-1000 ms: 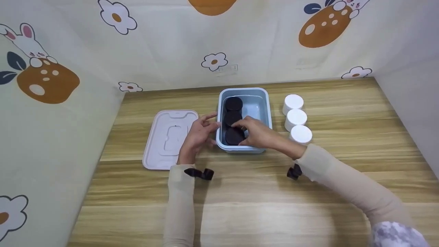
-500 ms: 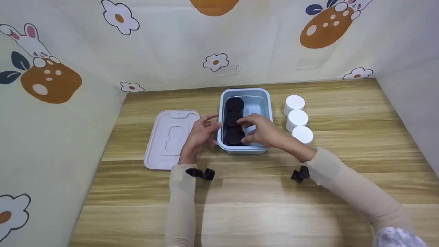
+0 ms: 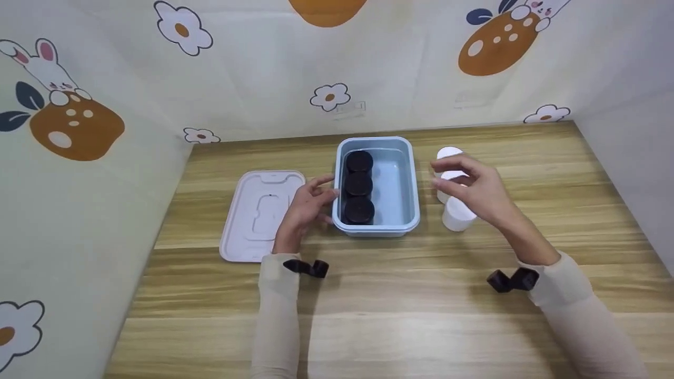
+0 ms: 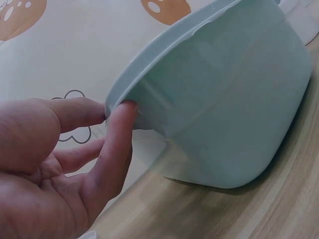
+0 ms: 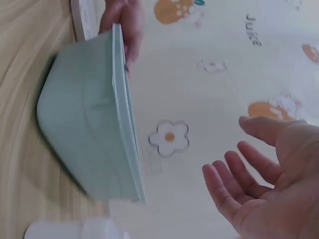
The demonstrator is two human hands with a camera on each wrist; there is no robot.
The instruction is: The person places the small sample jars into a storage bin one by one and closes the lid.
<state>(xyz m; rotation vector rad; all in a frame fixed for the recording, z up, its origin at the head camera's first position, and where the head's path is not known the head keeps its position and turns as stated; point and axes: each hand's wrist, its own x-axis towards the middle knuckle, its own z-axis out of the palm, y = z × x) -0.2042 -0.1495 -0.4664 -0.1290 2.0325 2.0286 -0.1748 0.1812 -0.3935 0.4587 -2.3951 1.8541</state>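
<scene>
A light blue plastic box (image 3: 389,229) stands uncovered on the table. Inside it, along the left wall, are three black round-topped jars (image 3: 359,185) in a row. My left hand (image 3: 307,204) holds the box's left rim; in the left wrist view the thumb (image 4: 82,110) lies at the rim and a finger presses below it. Over to the right, my right hand (image 3: 482,192) is above three white round-topped jars (image 3: 459,215) and partly hides them. Its fingers are parted and hold nothing; whether they touch a jar is unclear.
The pale lid (image 3: 245,221) lies flat left of the box, partly under the left hand and wrist. A patterned cloth wall (image 3: 263,79) rises behind the wooden table (image 3: 389,305). Each wrist wears a black camera mount (image 3: 513,280).
My right hand has let go of the nearest black jar in the box and moved right to the white jars. My left hand has stayed at the box rim.
</scene>
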